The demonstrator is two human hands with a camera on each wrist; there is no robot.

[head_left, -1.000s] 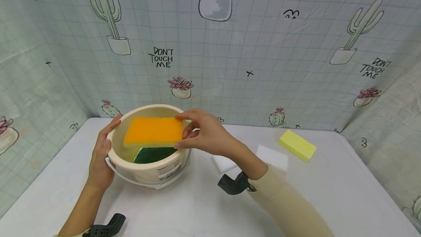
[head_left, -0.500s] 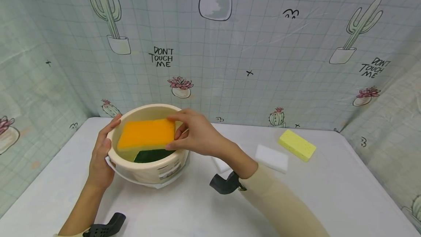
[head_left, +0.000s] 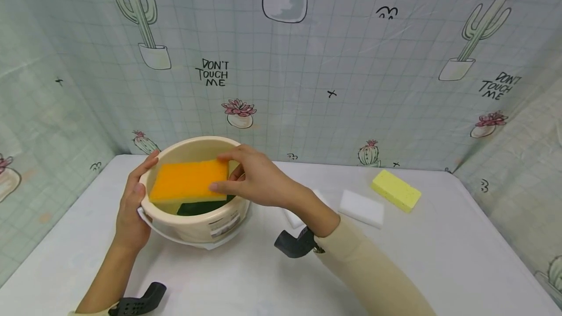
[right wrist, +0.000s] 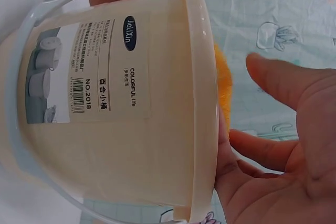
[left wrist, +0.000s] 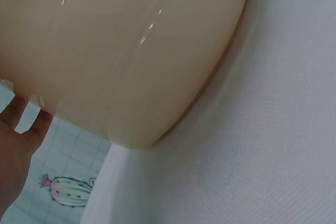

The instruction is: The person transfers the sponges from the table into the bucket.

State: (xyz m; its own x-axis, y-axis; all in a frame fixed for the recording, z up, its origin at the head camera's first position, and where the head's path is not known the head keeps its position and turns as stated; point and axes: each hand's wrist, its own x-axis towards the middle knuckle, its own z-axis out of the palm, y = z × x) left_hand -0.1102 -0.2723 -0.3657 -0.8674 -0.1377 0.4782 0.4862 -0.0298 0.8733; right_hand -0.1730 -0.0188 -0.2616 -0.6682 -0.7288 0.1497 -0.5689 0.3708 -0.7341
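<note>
A cream plastic bucket point(head_left: 193, 230) stands on the table at the left. My left hand point(head_left: 133, 208) grips its left side, fingertips at the rim. In the left wrist view, two fingers point(left wrist: 39, 129) show against the bucket wall. An orange sponge with a pale yellow underside point(head_left: 189, 179) lies slanted in the bucket's mouth, above a dark green scouring pad surface point(head_left: 199, 207). My right hand point(head_left: 259, 179) reaches over the right rim at the sponge's right end. In the right wrist view its thumb point(right wrist: 273, 74) stands apart from the sponge, with the other fingertips hidden behind the rim.
Right of the bucket lie a white sponge block point(head_left: 362, 207) and another white block point(head_left: 293, 218) partly behind the right forearm. A yellow sponge point(head_left: 396, 190) lies farther right. The bucket's handle point(head_left: 208, 246) hangs down its front. A printed curtain point(head_left: 307, 72) closes the back.
My right hand has moved left and slightly down with the orange sponge, covering more of the green surface. Its thumb has lifted away from the sponge's edge. The left hand stays on the bucket.
</note>
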